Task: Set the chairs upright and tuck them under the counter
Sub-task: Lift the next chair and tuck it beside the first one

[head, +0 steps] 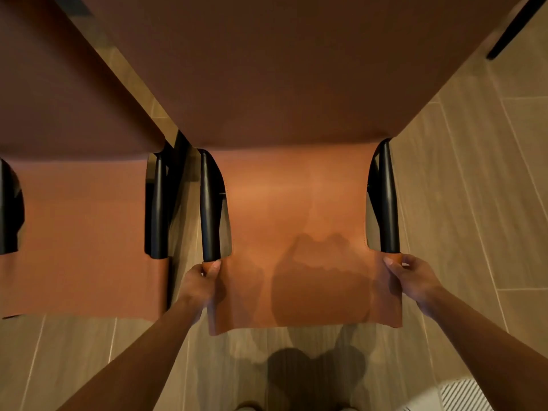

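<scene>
A tan leather chair [296, 203] with black frame posts stands upright right in front of me, seen from above. Its backrest panel fills the middle and its seat stretches away at the top. My left hand [198, 280] grips the top left corner of the backrest, just below the left black post. My right hand [412, 277] grips the top right corner beside the right post. A second matching chair [80, 221] stands upright close beside it on the left, with a narrow gap between them. No counter is visible.
Wood-look floor tiles [474, 203] run under and to the right of the chairs. A black chair leg [513, 28] slants at the top right. A striped mat corner [462, 393] lies at the bottom right. My shadow falls on the backrest and floor.
</scene>
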A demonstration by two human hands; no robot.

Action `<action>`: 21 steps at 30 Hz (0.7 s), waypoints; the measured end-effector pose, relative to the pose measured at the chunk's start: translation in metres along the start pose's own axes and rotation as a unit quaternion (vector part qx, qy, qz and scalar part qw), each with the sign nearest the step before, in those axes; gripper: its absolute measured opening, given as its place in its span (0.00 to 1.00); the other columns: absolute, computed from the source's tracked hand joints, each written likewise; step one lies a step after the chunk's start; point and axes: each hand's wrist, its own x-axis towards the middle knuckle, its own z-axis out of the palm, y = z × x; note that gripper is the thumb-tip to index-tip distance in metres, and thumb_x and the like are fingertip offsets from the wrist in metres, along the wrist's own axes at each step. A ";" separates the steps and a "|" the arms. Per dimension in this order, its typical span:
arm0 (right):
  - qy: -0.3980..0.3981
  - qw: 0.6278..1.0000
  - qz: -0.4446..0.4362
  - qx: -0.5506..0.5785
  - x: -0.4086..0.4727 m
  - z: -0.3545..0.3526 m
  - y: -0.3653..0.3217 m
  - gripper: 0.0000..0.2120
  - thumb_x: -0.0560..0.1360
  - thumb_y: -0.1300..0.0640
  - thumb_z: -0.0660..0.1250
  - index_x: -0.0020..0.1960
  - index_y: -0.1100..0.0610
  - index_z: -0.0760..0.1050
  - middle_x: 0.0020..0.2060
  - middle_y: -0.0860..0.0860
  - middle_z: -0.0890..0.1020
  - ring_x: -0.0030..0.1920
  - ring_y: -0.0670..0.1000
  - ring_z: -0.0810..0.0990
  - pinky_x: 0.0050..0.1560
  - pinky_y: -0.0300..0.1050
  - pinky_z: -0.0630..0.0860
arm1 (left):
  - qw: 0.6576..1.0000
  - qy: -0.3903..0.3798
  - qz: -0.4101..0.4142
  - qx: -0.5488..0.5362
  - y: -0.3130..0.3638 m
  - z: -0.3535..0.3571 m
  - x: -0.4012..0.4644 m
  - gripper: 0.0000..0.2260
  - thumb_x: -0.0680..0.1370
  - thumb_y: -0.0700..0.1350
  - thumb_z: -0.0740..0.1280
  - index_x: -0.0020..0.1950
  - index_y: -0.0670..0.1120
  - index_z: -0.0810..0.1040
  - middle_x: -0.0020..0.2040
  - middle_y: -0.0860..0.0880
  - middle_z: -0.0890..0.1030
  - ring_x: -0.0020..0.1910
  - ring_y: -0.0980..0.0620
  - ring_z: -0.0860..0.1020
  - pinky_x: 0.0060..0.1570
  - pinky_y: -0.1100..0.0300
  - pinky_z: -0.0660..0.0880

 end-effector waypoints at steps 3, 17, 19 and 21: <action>0.002 1.000 -0.007 -0.011 -0.024 -0.019 -0.028 0.14 0.80 0.50 0.69 0.61 0.59 0.79 0.50 0.56 0.84 0.45 0.53 0.82 0.37 0.45 0.76 | 1.000 0.002 -0.001 0.018 0.027 -0.016 -0.023 0.13 0.81 0.59 0.65 0.48 0.50 0.78 0.47 0.49 0.82 0.47 0.50 0.79 0.38 0.57 0.74; -0.050 0.997 -0.038 -0.036 -0.144 -0.130 -0.248 0.17 0.82 0.48 0.66 0.66 0.57 0.77 0.53 0.55 0.84 0.52 0.58 0.83 0.56 0.57 0.78 | 0.998 0.019 0.012 0.065 0.240 -0.117 -0.121 0.13 0.85 0.51 0.61 0.60 0.44 0.77 0.44 0.50 0.79 0.43 0.49 0.77 0.49 0.49 0.74; -0.060 0.997 -0.035 -0.042 -0.156 -0.140 -0.280 0.17 0.83 0.49 0.66 0.67 0.57 0.76 0.55 0.55 0.83 0.52 0.58 0.82 0.59 0.59 0.78 | 0.996 0.024 0.008 0.084 0.269 -0.128 -0.127 0.15 0.84 0.50 0.62 0.67 0.42 0.73 0.44 0.51 0.76 0.43 0.51 0.75 0.49 0.51 0.71; -0.065 0.996 -0.033 -0.046 -0.164 -0.149 -0.307 0.17 0.83 0.50 0.66 0.68 0.57 0.76 0.53 0.53 0.83 0.51 0.57 0.82 0.59 0.60 0.77 | 0.995 0.019 -0.005 0.099 0.294 -0.136 -0.131 0.17 0.84 0.50 0.63 0.69 0.42 0.71 0.46 0.50 0.75 0.47 0.47 0.75 0.55 0.48 0.72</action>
